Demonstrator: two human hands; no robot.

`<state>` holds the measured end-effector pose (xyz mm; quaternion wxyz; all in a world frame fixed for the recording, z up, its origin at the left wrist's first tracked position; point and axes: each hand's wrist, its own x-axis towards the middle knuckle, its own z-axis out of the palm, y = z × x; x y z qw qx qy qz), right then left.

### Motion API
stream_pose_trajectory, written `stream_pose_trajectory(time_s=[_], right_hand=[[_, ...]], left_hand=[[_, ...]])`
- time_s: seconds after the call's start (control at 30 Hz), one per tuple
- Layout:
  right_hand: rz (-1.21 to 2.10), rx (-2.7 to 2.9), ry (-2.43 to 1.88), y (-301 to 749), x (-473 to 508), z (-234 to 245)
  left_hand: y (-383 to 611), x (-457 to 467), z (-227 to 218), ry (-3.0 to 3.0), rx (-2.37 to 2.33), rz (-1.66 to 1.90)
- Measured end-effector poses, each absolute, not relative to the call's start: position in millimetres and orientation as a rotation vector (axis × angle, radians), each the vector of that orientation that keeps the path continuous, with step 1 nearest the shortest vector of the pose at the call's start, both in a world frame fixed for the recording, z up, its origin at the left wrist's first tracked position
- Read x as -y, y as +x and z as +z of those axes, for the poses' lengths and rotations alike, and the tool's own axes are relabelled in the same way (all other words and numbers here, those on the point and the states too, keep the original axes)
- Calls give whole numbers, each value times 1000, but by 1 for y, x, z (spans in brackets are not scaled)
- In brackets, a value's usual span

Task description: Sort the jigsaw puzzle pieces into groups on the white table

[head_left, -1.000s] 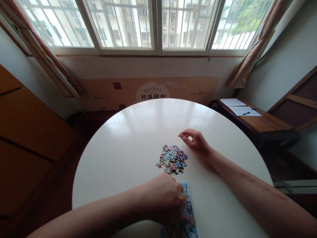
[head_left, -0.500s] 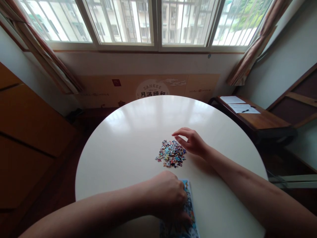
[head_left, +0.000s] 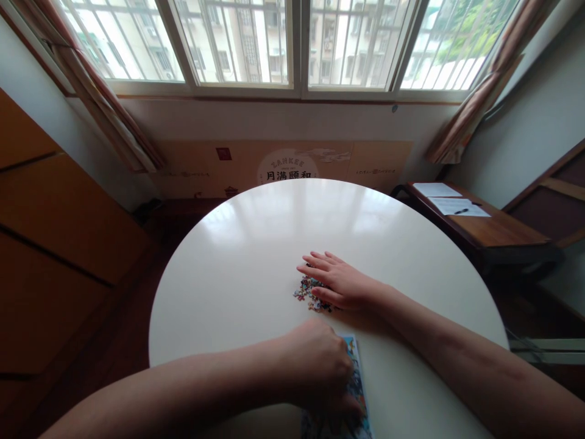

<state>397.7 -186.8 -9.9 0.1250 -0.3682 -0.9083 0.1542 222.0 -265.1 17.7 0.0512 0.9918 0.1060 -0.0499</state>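
Observation:
A small heap of jigsaw puzzle pieces (head_left: pixel 305 289) lies on the white round table (head_left: pixel 219 305). Over it my right hand (head_left: pixel 340 281) is spread flat, palm down, fingers apart, covering much of the heap. Nearer to me my left hand (head_left: pixel 322 366) is bent down over a colourful printed sheet or board (head_left: pixel 359 381), its fingers curled together. Whatever the left fingers may hold is hidden under the hand. That hand and forearm cover most of the printed sheet, and its lower end runs out of view.
At the right stands a low wooden side table (head_left: pixel 507 225) with sheets of paper (head_left: pixel 439 189) and a pen (head_left: pixel 461 211) on it. A printed cardboard panel (head_left: pixel 379 158) leans under the window behind the round table. An orange-brown cabinet (head_left: pixel 59 256) is at the left.
My right hand has moved left from the heap's edge onto the pieces, and its fingers have spread flat. My left hand stays over the printed sheet. The view has shifted slightly.

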Motion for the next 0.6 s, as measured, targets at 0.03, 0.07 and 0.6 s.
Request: stream_pose_trajectory(time_s=[0.03,0.07,0.6], right_hand=[[444,2661,-1069,397,187,-10],[439,2674,-1059,397,187,-10],[510,2645,-897,399,190,-7]], left_hand=[[222,265,18,3020,-323,-168],[222,266,19,3021,-321,-179],[221,266,22,3013,-353,-248]])
